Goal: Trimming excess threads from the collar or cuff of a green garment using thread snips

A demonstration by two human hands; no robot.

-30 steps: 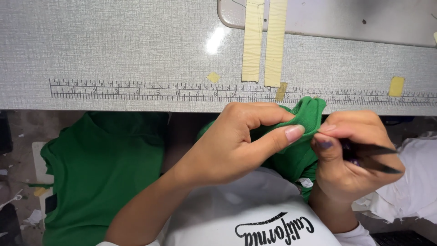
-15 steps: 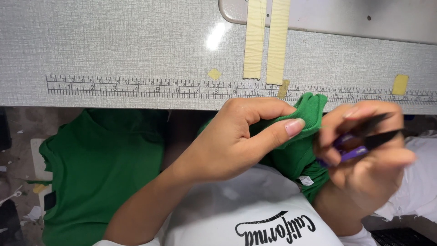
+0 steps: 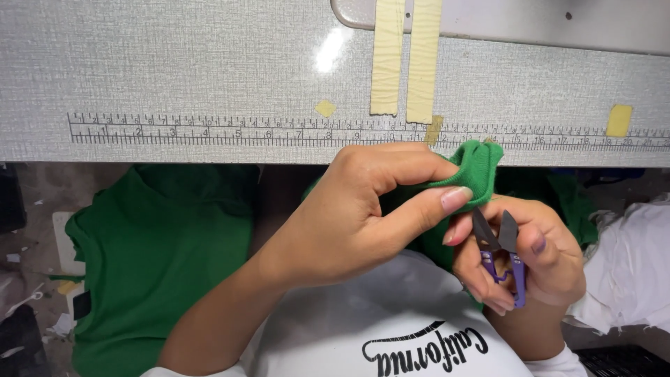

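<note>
Trimming step in hand: left hand (image 3: 349, 216) pinches the green fabric edge (image 3: 474, 167) below the table (image 3: 209, 70), right hand (image 3: 520, 258) at four o'clock grips purple snips (image 3: 501, 255), blades slightly parted; the next cut needs blade tips aligned at the edge.

Garment sewing workshop: ruler-marked table (image 3: 209, 84), green garments (image 3: 160, 258), thread snips (image 3: 504, 255).

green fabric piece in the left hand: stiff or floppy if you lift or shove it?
Probably floppy: the green fabric folds over where the left hand pinches it. Likely light, since fingertips alone hold it up. A push would likely bunch it, not slide it. The right hand holds purple thread snips.
</note>
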